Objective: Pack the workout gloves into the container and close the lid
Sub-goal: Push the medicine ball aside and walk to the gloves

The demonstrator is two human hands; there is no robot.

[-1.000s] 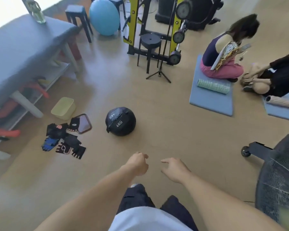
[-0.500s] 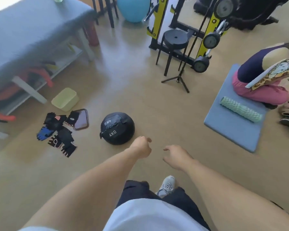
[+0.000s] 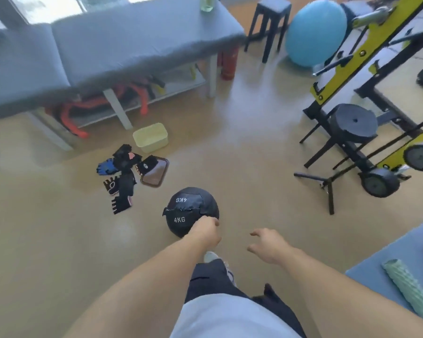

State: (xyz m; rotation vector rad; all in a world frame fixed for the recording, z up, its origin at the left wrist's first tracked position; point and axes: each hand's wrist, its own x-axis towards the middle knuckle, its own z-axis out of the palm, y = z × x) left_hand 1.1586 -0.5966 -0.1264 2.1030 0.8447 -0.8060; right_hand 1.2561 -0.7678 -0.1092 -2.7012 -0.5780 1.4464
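Note:
Several workout gloves [image 3: 121, 175], black with one blue, lie scattered on the tan floor left of centre. One glove rests on a clear, brown-tinted lid [image 3: 156, 172] lying flat beside them. A pale yellow container [image 3: 151, 137] stands open just behind the lid, by the bench leg. My left hand [image 3: 204, 232] is curled into a loose fist and holds nothing, in front of the medicine ball. My right hand [image 3: 266, 243] hangs with relaxed fingers, empty. Both hands are well short of the gloves.
A black 4 kg medicine ball [image 3: 190, 211] sits between me and the gloves. A grey padded bench [image 3: 112, 45] with orange gear underneath stands behind them. At right are a yellow weight rack [image 3: 366, 76], a tripod [image 3: 327, 184], a blue exercise ball [image 3: 315, 32] and a blue mat [image 3: 388, 262].
The view has swung left and closer to the bench, gloves and container. The medicine ball is now right in front of my hands. Both hands stay empty.

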